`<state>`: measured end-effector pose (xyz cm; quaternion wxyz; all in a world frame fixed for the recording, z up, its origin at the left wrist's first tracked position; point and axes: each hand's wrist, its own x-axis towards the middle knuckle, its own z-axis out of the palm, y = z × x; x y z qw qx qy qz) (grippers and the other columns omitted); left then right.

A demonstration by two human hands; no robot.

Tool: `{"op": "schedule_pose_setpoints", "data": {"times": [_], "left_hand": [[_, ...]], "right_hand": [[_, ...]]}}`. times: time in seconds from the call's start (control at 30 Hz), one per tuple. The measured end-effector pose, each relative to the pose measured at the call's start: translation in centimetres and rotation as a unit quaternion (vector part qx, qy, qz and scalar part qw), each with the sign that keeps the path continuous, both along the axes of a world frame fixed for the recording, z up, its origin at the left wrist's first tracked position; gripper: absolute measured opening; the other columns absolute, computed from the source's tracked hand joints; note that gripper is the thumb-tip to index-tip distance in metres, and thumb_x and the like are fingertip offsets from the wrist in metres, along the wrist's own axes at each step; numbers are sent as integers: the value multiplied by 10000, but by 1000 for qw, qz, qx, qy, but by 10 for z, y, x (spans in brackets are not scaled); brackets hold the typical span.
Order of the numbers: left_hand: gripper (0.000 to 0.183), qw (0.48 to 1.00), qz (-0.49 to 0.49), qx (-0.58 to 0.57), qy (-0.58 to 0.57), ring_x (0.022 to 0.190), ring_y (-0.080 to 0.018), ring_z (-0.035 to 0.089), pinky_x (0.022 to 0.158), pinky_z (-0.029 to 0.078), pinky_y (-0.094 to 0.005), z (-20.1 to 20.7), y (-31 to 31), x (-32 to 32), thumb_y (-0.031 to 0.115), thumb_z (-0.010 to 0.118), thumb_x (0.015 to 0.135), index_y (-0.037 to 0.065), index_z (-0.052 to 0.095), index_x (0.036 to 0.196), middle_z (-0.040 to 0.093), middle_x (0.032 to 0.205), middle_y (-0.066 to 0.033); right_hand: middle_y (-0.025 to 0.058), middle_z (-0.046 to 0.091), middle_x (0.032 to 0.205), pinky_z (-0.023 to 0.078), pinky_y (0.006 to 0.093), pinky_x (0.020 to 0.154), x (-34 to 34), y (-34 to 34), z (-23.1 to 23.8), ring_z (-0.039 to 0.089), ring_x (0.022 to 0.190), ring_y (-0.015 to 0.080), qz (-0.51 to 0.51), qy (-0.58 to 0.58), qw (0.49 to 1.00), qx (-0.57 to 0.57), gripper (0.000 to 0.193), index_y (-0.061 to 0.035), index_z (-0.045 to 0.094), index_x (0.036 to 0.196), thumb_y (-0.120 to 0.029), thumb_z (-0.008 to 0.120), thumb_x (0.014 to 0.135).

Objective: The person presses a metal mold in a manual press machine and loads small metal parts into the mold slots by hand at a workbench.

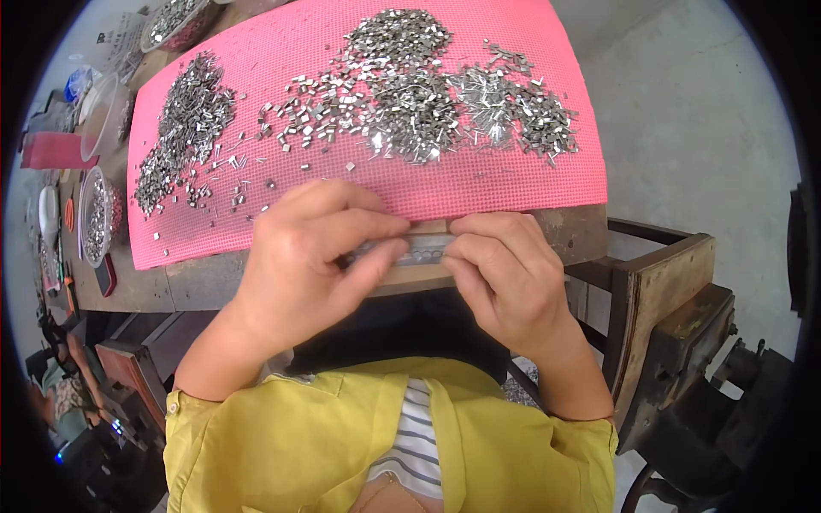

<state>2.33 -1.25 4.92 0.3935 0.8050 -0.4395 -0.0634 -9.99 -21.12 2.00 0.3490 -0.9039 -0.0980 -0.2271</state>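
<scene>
Between my hands lies a narrow greyish strip (425, 250) with a row of small round marks or holes, at the front edge of the table. The fingers of my left hand (308, 252) are closed around its left end. My right hand (517, 278) pinches the right end between thumb and fingertips. My fingers cover both ends of the strip, so any tiny part in them cannot be made out. Just beyond my hands spreads a pink mesh mat (505, 184). Small silvery metal pieces (398, 43) are heaped on it, with thin pins (487, 107) among them.
Another metal heap (192, 111) covers the mat's left side. To the left stand a clear tub of small parts (98, 218), an empty-looking clear container (107, 115) and a dark red phone-like object (105, 276). A wooden frame with dark machinery (676, 342) stands at the right.
</scene>
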Motion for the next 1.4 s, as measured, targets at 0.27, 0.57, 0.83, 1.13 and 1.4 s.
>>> {"op": "schedule_pose_setpoints", "data": {"times": [0.27,0.57,0.83,1.13,1.4], "left_hand": [[239,977,-128,13,-168,859,-258,661,755,534,-370,9,-53,36,12,814,729,77,790,957,698,947,-51],[188,897,-282,86,-330,921,-207,596,822,463,-346,7,-90,60,219,651,744,134,751,878,627,911,-8],[177,913,-234,105,-316,861,-232,580,774,461,-363,6,-84,52,169,739,688,102,649,826,576,867,-33],[103,962,-176,108,-180,760,-257,609,720,478,-376,1,-66,43,106,739,700,112,669,775,573,730,-33],[116,970,-143,95,-175,793,-281,608,734,473,-400,6,-54,36,100,718,781,77,665,882,604,805,-66]], "right_hand": [[76,706,947,483,384,776,-5,-24,3,658,851,284,-116,-19,993,6,194,-46,711,963,-2,787,789],[80,690,925,480,393,784,-4,-42,-3,645,851,288,-188,-7,982,15,151,-46,707,953,-23,769,817],[75,630,862,452,416,768,18,-29,-5,610,832,287,-236,-15,971,-31,112,-66,682,876,-70,776,815],[67,538,765,423,423,703,36,-16,-3,567,763,272,-278,-1,945,-171,186,-80,591,719,-124,753,799],[90,540,749,446,447,671,39,-18,-4,587,731,304,-296,11,937,-183,173,-74,561,704,-85,729,743]]}}
